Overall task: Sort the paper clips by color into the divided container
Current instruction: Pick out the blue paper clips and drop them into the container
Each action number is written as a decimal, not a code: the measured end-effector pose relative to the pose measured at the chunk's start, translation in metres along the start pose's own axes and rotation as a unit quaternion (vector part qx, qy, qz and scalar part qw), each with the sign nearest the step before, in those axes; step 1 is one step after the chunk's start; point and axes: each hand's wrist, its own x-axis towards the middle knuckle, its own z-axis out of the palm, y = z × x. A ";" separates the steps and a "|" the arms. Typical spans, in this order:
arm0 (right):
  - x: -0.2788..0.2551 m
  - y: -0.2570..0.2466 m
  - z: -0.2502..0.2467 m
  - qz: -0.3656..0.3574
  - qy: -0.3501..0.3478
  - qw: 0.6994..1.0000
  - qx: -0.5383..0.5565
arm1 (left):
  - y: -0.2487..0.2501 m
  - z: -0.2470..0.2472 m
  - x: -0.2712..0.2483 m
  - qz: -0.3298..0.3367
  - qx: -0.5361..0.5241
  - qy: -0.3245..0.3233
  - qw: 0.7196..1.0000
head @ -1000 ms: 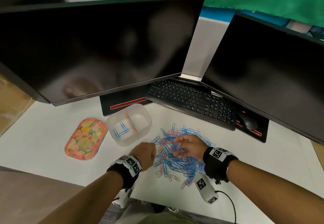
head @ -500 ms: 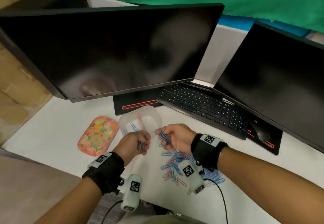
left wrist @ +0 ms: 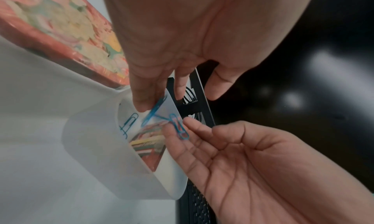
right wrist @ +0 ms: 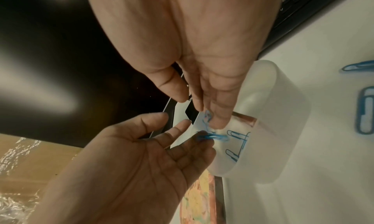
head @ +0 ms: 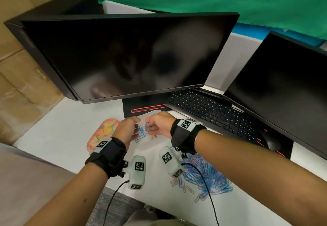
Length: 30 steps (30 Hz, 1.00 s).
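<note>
A translucent white container stands on the white desk, mostly hidden under both hands in the head view. Blue paper clips lie in its left compartment. My left hand hovers over it with fingers straight and one blue clip at a fingertip. My right hand faces it palm open, and a few blue clips lie loose against its fingertips. A pile of blue and pink clips lies on the desk under my right forearm.
A floral orange tray sits just left of the container. Behind it are a monitor stand, a black keyboard and a mouse. Two dark monitors overhang the back of the desk. Two loose blue clips lie beside the container.
Both hands have left the pile and moved forward-left to the container, carrying blue clips. Their fingers, curled half a second ago, have now straightened over the left compartment.
</note>
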 end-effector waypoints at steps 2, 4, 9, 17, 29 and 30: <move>0.001 0.002 -0.005 -0.002 -0.001 1.000 0.006 | 0.000 -0.002 0.000 0.000 0.024 0.001 1.000; 0.000 0.005 -0.013 -0.012 0.007 1.000 0.017 | 0.001 -0.002 -0.001 0.011 0.051 -0.005 0.999; -0.012 0.023 -0.051 -0.052 0.037 0.997 -0.030 | 0.001 0.009 -0.009 0.080 0.160 -0.043 0.983; -0.040 0.083 -0.115 -0.060 0.094 0.945 -0.309 | -0.038 0.036 -0.017 0.213 0.434 -0.198 0.852; -0.050 0.161 -0.113 -0.115 0.057 0.859 -0.495 | -0.109 0.066 -0.015 0.215 0.682 -0.249 0.653; -0.049 0.166 -0.110 -0.123 0.055 0.849 -0.511 | -0.110 0.067 -0.015 0.219 0.685 -0.246 0.649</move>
